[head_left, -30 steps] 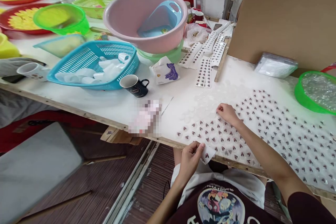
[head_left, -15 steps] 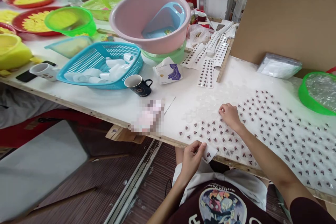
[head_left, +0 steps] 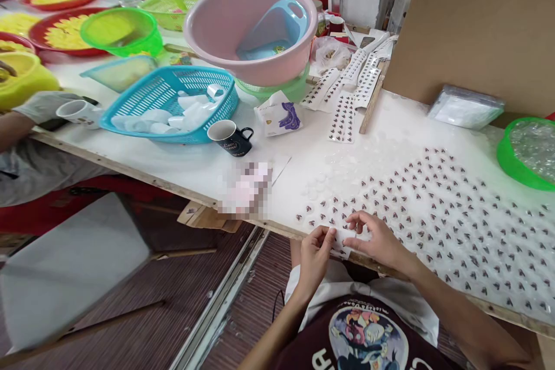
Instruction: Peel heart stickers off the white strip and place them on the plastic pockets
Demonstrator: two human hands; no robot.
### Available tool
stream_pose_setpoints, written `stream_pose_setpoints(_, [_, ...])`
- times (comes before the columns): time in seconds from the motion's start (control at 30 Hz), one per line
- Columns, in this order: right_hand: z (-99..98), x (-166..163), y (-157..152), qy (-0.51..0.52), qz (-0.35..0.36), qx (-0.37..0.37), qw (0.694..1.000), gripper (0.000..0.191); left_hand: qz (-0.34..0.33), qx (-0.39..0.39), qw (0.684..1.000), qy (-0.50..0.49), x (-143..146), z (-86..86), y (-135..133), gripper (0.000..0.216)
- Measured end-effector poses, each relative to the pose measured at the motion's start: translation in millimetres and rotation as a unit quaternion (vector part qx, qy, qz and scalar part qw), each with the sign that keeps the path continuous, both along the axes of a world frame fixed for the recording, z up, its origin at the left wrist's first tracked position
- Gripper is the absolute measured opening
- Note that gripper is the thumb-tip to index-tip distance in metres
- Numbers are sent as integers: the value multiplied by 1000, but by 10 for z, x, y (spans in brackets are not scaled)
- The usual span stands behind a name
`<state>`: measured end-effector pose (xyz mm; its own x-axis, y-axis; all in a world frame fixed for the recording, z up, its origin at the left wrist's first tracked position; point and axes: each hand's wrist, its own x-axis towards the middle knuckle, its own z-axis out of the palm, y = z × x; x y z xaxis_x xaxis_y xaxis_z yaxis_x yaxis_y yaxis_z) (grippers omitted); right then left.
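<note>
The right hand (head_left: 376, 237), which a second ago lay out among the rows of small printed caps (head_left: 455, 208) further in on the tabletop (head_left: 182, 156), is now back at the near edge, meeting the left hand (head_left: 315, 251). Both hands pinch a small white sticker sheet (head_left: 342, 241) between thumb and fingertips, the other fingers loosely curled. The sheet lies between the two hands, over the tabletop's near edge, just beside the nearest caps.
</note>
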<state>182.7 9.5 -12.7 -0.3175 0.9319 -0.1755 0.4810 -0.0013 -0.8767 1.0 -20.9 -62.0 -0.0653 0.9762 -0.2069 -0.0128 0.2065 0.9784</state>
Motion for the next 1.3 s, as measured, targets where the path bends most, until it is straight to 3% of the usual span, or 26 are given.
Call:
stream_pose_setpoints(0.17, [-49, -59, -109, 6, -4, -25, 1000, 11, 4, -5, 1000, -26, 45, 127, -4, 41])
stream_pose_setpoints(0.43, [-27, 49, -68, 55, 8, -96, 994, 28, -44, -25, 995, -82, 44, 245, -14, 44])
stream_pose_setpoints(0.7, [-49, 35, -125, 67, -44, -33, 996, 21, -18, -9, 999, -42, 75, 348, 11, 41])
stream_pose_setpoints(0.97, [76, 23, -138, 109, -32, -84, 990, 24, -65, -93, 989, -98, 21, 410, 29, 46])
stream_pose_setpoints(1.1, [80, 37, -132, 75, -48, -33, 995, 19, -54, -66, 993, -83, 45, 458, 47, 46])
stream_pose_setpoints(1.3, [-5, 17, -172, 10, -38, 113, 993, 11, -37, -44, 998, -39, 73, 422, 3, 46])
